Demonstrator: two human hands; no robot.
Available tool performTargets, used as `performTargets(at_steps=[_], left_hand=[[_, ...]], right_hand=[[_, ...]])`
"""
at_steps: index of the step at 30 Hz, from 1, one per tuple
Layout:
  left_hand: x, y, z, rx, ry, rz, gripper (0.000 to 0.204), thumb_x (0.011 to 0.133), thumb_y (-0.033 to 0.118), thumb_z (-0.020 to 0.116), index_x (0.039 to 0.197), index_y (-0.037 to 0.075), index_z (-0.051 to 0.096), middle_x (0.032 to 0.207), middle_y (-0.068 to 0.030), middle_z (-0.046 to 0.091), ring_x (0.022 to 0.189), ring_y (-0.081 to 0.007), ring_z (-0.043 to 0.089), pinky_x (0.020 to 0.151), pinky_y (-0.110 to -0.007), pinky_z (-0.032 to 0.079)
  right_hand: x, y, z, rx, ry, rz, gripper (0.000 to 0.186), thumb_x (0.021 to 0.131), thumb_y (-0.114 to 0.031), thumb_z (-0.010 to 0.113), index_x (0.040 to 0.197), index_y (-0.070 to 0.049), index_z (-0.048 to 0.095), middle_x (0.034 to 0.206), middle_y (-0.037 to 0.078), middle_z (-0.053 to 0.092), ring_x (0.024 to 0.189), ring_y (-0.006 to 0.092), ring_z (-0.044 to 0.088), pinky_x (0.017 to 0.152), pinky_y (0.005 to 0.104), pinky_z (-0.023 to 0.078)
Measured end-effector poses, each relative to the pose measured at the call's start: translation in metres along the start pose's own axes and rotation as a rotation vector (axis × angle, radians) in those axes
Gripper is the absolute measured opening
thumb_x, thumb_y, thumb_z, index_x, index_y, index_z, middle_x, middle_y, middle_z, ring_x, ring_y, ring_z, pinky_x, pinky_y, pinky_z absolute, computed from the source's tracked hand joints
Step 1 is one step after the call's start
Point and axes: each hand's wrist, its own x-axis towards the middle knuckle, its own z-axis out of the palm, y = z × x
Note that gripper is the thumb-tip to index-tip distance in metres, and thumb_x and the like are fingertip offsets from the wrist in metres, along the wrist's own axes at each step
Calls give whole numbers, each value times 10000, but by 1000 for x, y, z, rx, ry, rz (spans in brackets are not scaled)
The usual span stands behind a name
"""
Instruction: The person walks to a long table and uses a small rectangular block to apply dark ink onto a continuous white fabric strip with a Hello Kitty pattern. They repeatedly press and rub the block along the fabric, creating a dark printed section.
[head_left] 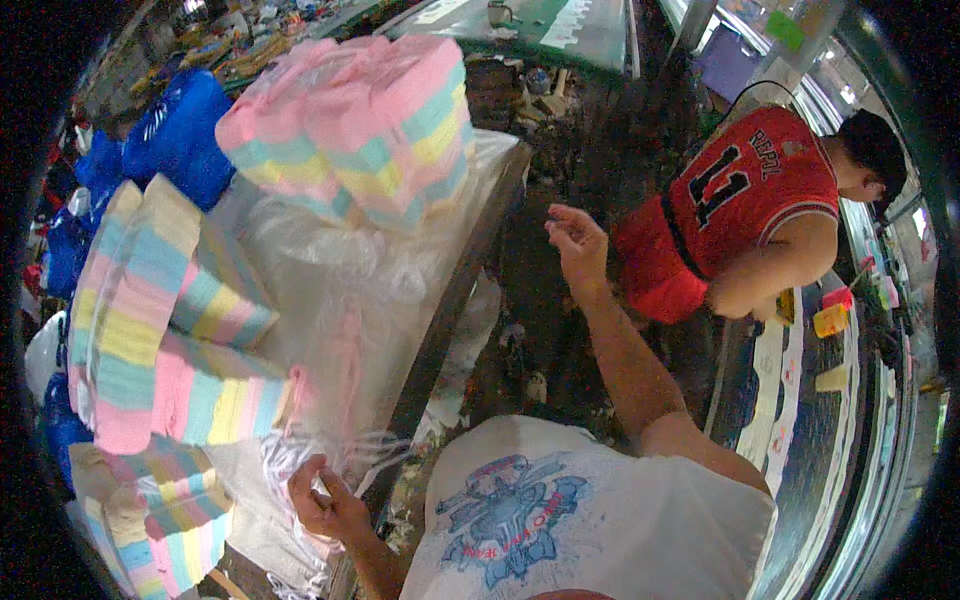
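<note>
My left hand (322, 497) is closed on a bunch of thin white strands (300, 455) at the edge of the plastic-covered table (390, 265). My right hand (578, 240) is raised past the table's dark edge, fingers loosely bent and apart, with nothing visible in it. Stacks of pastel pink, yellow, mint and cream striped cloth (130, 310) lie along the table's left side, with another folded pile (170, 520) below them. A large bundle of the same striped cloth in clear plastic (345, 120) sits at the far end.
Blue sacks (175, 125) are heaped beyond the left stacks. A co-worker in a red sleeveless jersey (720, 210) bends at the right beside a long machine bed (815, 400) carrying white strips. A cluttered dark floor (530, 370) runs between table and co-worker. A green-topped surface (540, 30) is at the back.
</note>
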Motion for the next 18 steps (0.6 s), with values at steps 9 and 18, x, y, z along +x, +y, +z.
performTargets(at_steps=[9, 18], left_hand=[[35, 107, 178, 2, -173, 173, 158, 980, -96, 758, 1084, 22, 747, 1062, -155, 822, 974, -377, 792, 919, -477, 648], [51, 119, 273, -304, -371, -160, 185, 1026, -74, 649, 1158, 4, 752, 1089, -176, 832, 986, -348, 802, 962, -441, 629]], right_hand=[[147, 51, -20, 474, 79, 323, 360, 1051, -57, 743, 1409, -23, 761, 1299, 76, 789, 1057, 186, 783, 889, 338, 631], [201, 141, -5, 318, 162, 514, 586, 1027, -95, 757, 1589, -18, 606, 1476, 137, 673, 1159, 212, 709, 922, 376, 618]])
